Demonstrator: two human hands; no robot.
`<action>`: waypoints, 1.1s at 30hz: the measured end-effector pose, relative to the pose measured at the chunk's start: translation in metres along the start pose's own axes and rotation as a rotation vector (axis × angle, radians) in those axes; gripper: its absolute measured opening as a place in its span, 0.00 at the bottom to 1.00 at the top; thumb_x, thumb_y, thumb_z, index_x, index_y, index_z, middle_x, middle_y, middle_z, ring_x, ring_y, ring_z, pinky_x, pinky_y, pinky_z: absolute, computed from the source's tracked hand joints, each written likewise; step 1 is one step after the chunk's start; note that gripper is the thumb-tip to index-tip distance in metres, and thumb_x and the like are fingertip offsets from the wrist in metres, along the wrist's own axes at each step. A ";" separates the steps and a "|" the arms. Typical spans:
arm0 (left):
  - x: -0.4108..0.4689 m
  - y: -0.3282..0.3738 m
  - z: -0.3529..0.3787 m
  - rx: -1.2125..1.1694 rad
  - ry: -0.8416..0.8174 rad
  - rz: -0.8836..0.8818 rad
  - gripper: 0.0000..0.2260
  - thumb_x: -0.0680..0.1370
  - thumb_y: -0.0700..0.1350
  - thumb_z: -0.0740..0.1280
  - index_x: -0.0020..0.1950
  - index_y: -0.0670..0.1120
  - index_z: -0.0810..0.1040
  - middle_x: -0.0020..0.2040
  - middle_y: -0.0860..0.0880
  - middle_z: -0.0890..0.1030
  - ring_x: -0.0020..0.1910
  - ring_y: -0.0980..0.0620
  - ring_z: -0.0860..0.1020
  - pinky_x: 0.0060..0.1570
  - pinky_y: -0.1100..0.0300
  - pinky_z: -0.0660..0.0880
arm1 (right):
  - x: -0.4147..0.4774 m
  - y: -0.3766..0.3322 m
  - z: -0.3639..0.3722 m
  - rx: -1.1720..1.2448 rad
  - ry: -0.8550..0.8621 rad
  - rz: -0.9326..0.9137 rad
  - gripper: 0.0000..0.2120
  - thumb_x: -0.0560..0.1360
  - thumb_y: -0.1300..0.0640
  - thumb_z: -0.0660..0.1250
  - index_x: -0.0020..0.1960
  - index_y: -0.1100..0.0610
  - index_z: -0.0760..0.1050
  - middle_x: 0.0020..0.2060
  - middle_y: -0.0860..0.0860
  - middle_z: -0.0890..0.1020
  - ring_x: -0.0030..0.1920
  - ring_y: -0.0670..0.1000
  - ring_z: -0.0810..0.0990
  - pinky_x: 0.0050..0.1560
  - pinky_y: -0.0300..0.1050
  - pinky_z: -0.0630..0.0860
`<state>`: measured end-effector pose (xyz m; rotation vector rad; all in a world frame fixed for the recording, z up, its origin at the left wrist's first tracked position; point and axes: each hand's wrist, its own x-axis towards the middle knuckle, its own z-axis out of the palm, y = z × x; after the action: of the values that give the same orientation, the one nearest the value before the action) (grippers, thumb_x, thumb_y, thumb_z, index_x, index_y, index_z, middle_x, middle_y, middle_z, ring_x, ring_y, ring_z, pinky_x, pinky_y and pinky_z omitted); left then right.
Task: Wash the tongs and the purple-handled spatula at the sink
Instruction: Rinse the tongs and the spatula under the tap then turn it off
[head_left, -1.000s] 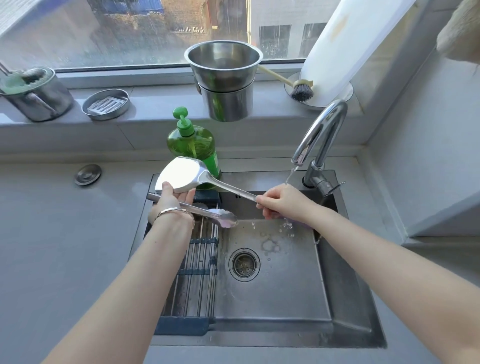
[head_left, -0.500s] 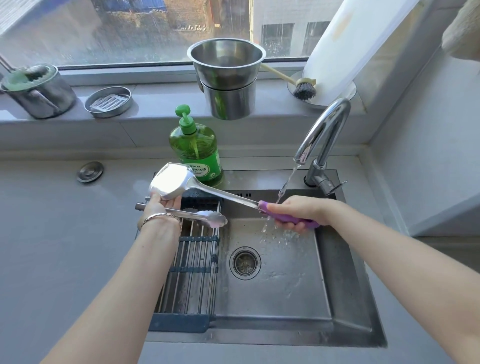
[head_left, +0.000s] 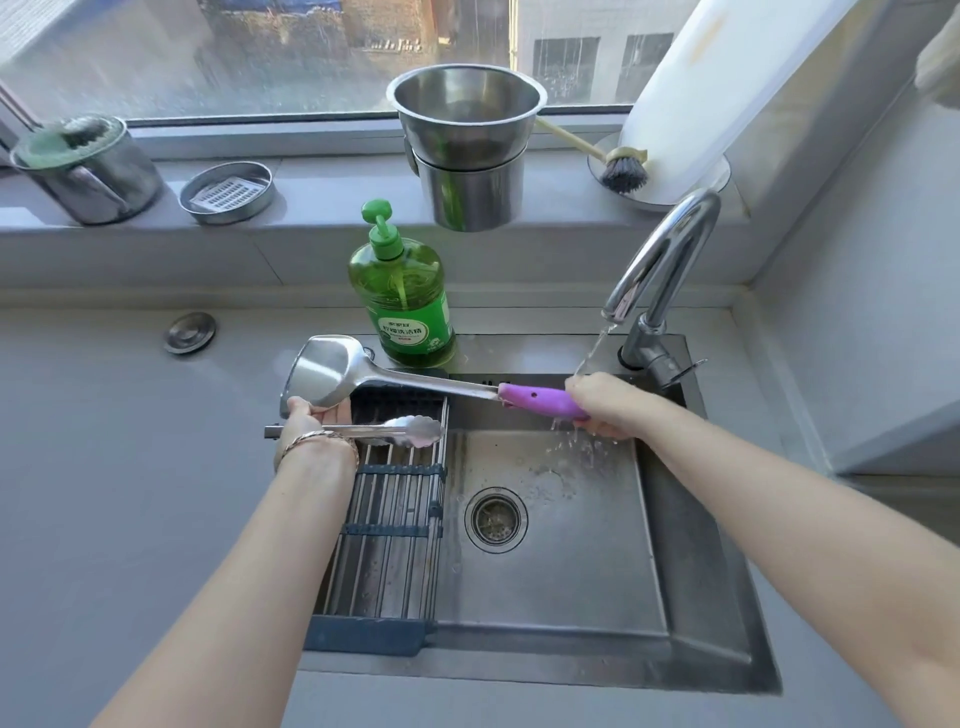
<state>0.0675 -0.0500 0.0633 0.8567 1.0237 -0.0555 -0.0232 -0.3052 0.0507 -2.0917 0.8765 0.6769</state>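
Steel sink (head_left: 571, 597), tap (head_left: 670, 249) running. Our right hand (head_left: 608, 408) slid outward, grips purple-handled spatula (head_left: 415, 382) by handle end under stream (head_left: 595, 348); left hand (head_left: 317, 415) clasps blade plus tongs (head_left: 405, 431). We judge handle rinse underway.

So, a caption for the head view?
Right hand holds purple-handled steel spatula under tap; left hand grips blade and metal tongs.

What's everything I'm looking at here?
spatula: 1, steel, purple handle, held over sink
tongs: 1, steel, across rack's far end
soap bottle: 1, green, behind sink
faucet: 1, chrome, running, back right
sink: 1, steel, centre
rack: 1, steel, sink's left
pots: 2, steel, stacked on sill
cup: 1, steel, sill left
dish: 1, steel, sill
brush: 1, dark bristles, sill
paper roll: 1, white, sill right
hands: 2; left hand holds blade, right hand grips handle
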 end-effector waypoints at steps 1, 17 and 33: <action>0.001 -0.001 0.000 0.005 -0.010 0.002 0.10 0.77 0.48 0.65 0.38 0.46 0.69 0.20 0.56 0.76 0.18 0.59 0.75 0.24 0.66 0.74 | 0.004 0.004 -0.005 0.143 -0.205 0.082 0.18 0.78 0.52 0.48 0.34 0.57 0.68 0.15 0.47 0.66 0.18 0.47 0.63 0.22 0.33 0.57; -0.016 -0.018 -0.003 -0.103 -0.209 -0.068 0.12 0.80 0.45 0.62 0.37 0.44 0.69 0.21 0.52 0.78 0.15 0.59 0.75 0.20 0.66 0.75 | -0.017 -0.009 0.004 0.000 -0.308 -0.295 0.29 0.80 0.40 0.46 0.40 0.58 0.76 0.27 0.51 0.77 0.20 0.47 0.72 0.31 0.38 0.73; -0.034 -0.081 0.027 -0.002 -0.242 -0.306 0.13 0.82 0.39 0.56 0.37 0.38 0.68 0.65 0.41 0.76 0.64 0.47 0.76 0.60 0.57 0.72 | -0.019 0.034 -0.020 0.358 -0.426 -0.190 0.18 0.82 0.51 0.52 0.49 0.61 0.76 0.28 0.51 0.74 0.25 0.48 0.75 0.22 0.36 0.70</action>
<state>0.0344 -0.1347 0.0473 0.6669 0.9179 -0.4078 -0.0570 -0.3311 0.0605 -1.6047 0.5067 0.7630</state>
